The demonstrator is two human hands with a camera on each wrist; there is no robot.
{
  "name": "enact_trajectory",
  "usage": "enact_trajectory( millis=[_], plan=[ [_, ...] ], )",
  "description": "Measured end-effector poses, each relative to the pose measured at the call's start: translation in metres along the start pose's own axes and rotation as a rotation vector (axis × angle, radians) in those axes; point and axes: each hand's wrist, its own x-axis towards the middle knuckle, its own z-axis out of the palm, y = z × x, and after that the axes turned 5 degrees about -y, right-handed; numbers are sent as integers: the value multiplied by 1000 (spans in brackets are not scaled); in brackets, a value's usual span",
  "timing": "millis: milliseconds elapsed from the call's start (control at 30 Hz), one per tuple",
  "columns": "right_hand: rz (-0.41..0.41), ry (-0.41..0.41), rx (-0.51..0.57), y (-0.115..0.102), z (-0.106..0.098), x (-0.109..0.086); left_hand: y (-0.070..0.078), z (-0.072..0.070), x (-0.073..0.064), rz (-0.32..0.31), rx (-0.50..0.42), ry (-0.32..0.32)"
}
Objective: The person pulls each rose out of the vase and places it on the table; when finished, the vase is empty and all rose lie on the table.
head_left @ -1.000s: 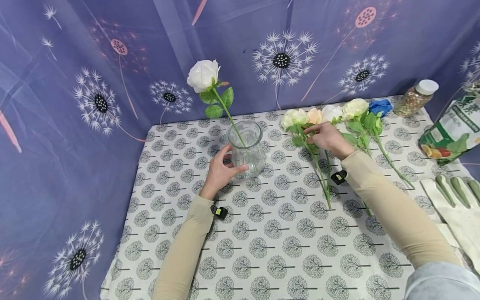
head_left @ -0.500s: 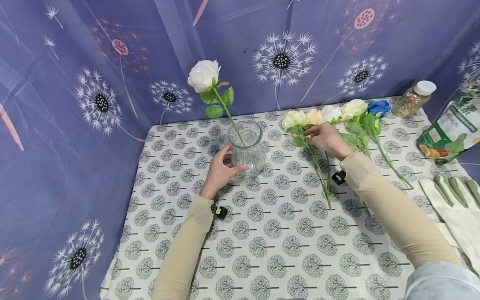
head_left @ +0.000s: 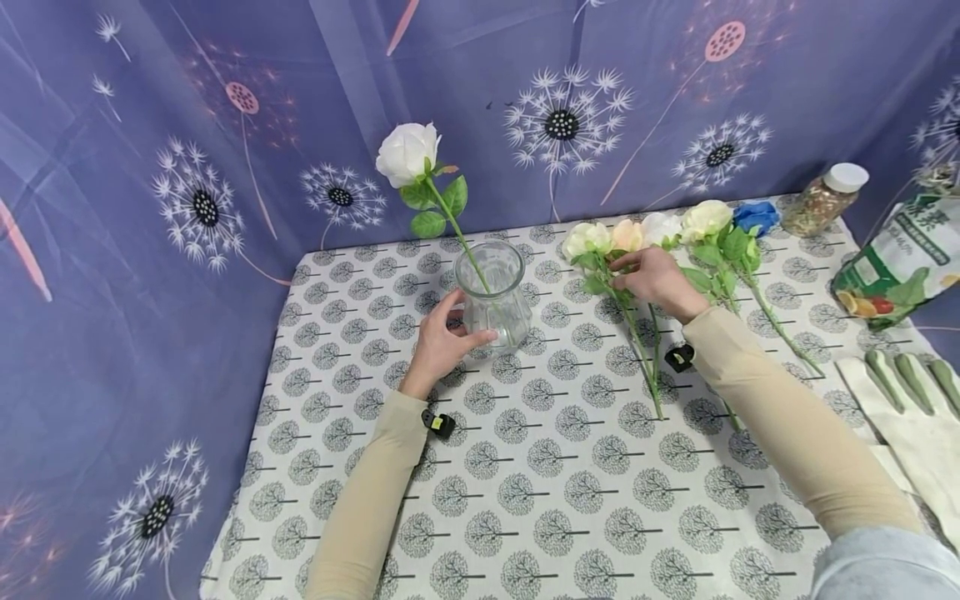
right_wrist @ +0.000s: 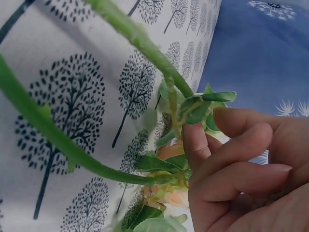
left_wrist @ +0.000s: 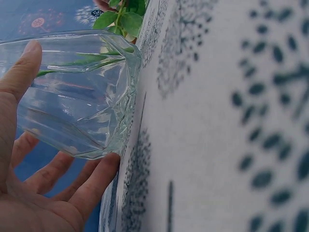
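Observation:
My left hand (head_left: 442,342) holds a clear glass vase (head_left: 504,312) standing on the tablecloth. In the left wrist view its thumb (left_wrist: 26,67) lies along the glass, with the other fingers bent round beneath. One white rose (head_left: 408,154) leans leftward out of the vase. To the right, my right hand (head_left: 656,279) pinches the leafy upper stem of a pale yellow flower (head_left: 587,239) lying on the cloth. The right wrist view shows finger and thumb at its leaves (right_wrist: 195,113); the exact contact is partly hidden. A peach flower (head_left: 627,236) lies beside it.
Another white flower (head_left: 660,227), a cream flower (head_left: 707,220) and a blue flower (head_left: 756,217) lie rightward in the row. Behind them stands a white-capped jar (head_left: 821,204). A green and white bag (head_left: 892,267) and pale gloves (head_left: 911,425) are at the right edge.
Both hands, the vase and the flowers keep their places. Only the head view has shifted very slightly.

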Motion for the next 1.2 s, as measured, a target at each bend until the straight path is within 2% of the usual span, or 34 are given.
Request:
enact_trajectory(
  millis=[200,467,733,1200],
  plan=[
    [19,0,7,-3,-2,-6,0,0,-1,-2,1,2],
    [-18,38,5,-8,-6,-17,0,0,0,3,3,6],
    [-38,33,47,-14,-6,-24,0,0,0,-3,-6,-3],
    [-185,92,72,-51,9,-56,-1,0,0,1,-8,1]
  ],
)
